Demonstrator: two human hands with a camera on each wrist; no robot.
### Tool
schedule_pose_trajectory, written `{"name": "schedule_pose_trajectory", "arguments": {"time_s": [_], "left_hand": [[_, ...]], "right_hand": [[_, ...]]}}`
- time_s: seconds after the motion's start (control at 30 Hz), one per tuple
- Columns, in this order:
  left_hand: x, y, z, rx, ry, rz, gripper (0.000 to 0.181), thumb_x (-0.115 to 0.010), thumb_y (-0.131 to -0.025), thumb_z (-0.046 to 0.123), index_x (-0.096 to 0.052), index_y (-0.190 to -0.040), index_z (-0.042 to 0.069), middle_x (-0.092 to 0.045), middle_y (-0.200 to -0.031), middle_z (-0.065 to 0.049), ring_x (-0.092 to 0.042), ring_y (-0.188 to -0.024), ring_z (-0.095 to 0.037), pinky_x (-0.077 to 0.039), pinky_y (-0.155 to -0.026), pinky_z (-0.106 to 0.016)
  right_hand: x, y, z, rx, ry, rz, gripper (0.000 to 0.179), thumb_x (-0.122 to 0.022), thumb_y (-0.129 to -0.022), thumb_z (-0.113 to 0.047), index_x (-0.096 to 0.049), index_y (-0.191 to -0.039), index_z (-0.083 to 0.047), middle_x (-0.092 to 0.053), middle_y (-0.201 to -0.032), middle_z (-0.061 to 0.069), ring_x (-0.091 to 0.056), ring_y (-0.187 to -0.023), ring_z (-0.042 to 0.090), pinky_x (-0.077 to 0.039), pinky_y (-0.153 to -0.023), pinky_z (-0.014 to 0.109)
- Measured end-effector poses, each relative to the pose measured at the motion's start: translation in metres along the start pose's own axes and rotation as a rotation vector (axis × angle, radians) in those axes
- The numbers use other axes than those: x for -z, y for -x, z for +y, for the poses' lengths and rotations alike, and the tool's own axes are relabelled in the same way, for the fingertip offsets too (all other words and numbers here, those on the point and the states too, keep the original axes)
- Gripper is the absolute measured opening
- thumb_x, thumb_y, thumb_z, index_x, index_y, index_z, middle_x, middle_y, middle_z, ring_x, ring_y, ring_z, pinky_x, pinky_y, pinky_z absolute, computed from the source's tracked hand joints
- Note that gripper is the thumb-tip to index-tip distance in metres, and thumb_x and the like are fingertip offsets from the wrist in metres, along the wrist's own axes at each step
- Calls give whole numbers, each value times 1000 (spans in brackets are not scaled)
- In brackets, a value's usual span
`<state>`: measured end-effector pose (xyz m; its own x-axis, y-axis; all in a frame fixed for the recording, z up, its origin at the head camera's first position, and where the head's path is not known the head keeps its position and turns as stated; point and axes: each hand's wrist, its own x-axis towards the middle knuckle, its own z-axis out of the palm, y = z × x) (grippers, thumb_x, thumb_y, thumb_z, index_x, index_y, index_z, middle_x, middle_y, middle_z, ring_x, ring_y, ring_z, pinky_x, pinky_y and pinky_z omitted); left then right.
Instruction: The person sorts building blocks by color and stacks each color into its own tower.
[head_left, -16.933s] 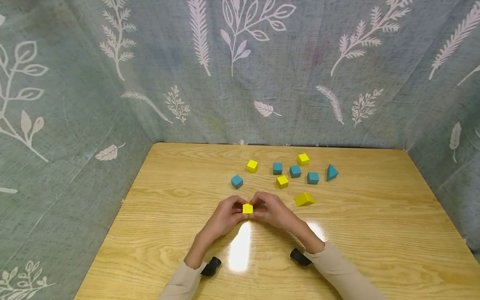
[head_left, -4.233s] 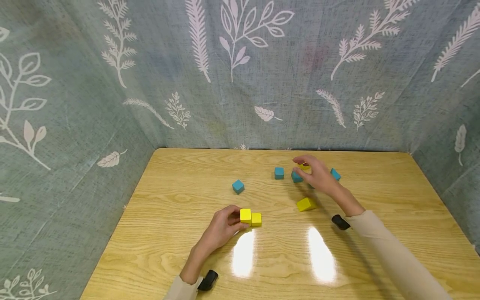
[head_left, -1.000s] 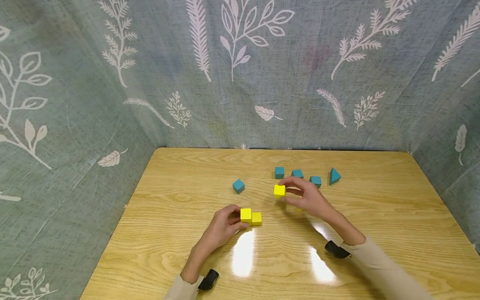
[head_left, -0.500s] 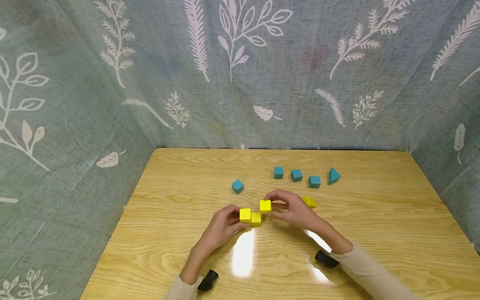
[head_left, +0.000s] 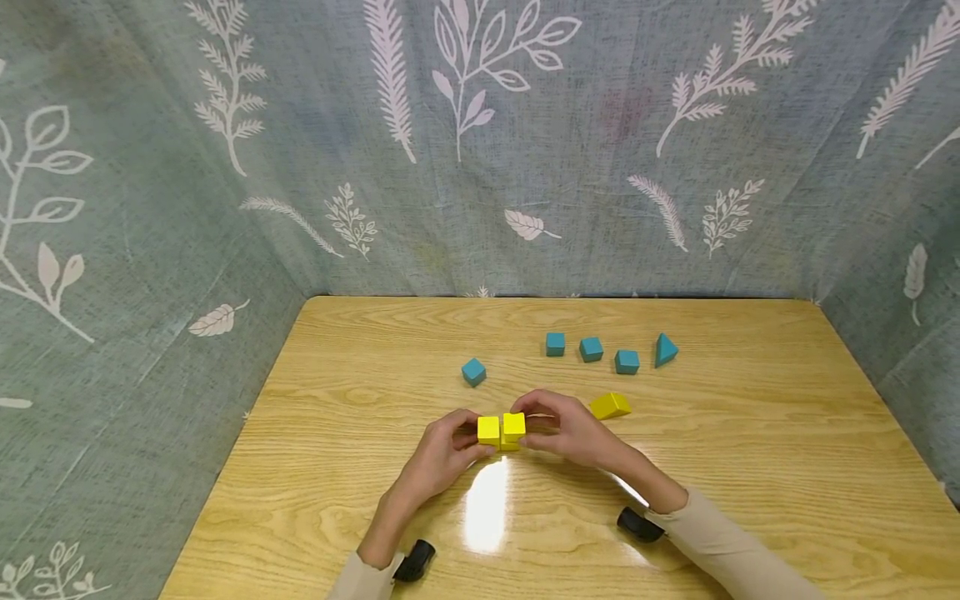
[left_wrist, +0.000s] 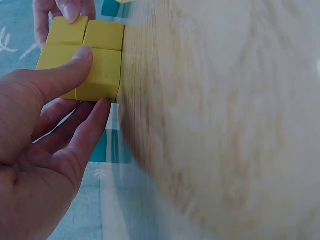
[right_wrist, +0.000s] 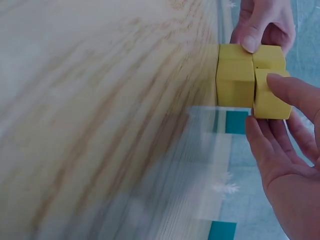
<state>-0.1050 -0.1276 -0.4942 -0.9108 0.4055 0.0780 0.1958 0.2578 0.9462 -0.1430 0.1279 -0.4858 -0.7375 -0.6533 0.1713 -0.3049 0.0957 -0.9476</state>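
Observation:
Yellow cubes stand two wide and two high in front of the person. My left hand point(head_left: 442, 446) grips the left pair, its thumb across the seam between the upper cube point(head_left: 488, 428) and the lower cube point(left_wrist: 102, 82). Thumb and fingers of my right hand point(head_left: 566, 429) pinch another yellow cube point(head_left: 513, 425) right over the lower right cube point(right_wrist: 235, 85). That pinched cube point(right_wrist: 272, 100) juts slightly toward the right hand, and a thin gap shows between it and the upper left cube in the head view.
Behind the hands lie several blue cubes point(head_left: 555, 344), one of them point(head_left: 474, 372) off to the left. A blue triangular block point(head_left: 665, 350) lies at the back right. A yellow triangular prism point(head_left: 611, 406) rests beyond the right hand on the wooden table point(head_left: 750, 467). Patterned cloth point(head_left: 420, 242) hangs behind.
My right hand took a yellow cube from the back and carried it left and nearer, over the lower right cube. The left hand stays on its pair. Earlier, both hands were at the first yellow cubes.

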Motion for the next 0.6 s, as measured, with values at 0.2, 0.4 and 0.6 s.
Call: {"name": "schedule_pose_trajectory", "arguments": {"time_s": [0.2, 0.4, 0.6], "left_hand": [[1, -1, 0, -10, -9, -13, 28, -74, -91, -5, -62, -117, -6, -63, -118, -19, -68, -112, -34, -57, -94, -32], [2, -3, 1, -10, -26, -14, 27, -74, -91, -6, -63, -116, -5, -63, -117, -19, -68, -111, -34, -57, -94, -31], [2, -2, 0, -6, -38, -8, 27, -75, -91, -4, -63, -115, -4, -64, -117, -18, -68, -111, -33, -58, -93, -31]], "right_hand": [[-4, -3, 1, 20, 32, -8, 35, -76, -91, 3, -62, -122, -3, -64, -119, 12, -65, -119, 31, -54, -101, 37], [-5, -4, 0, 8, 42, -7, 37, -77, -90, 2, -62, -122, -5, -65, -119, 9, -65, -119, 26, -54, -102, 35], [0, 1, -3, 3, 143, 5, 47, -81, -89, -6, -60, -131, 1, -65, -127, 12, -64, -119, 30, -54, -103, 43]]}}
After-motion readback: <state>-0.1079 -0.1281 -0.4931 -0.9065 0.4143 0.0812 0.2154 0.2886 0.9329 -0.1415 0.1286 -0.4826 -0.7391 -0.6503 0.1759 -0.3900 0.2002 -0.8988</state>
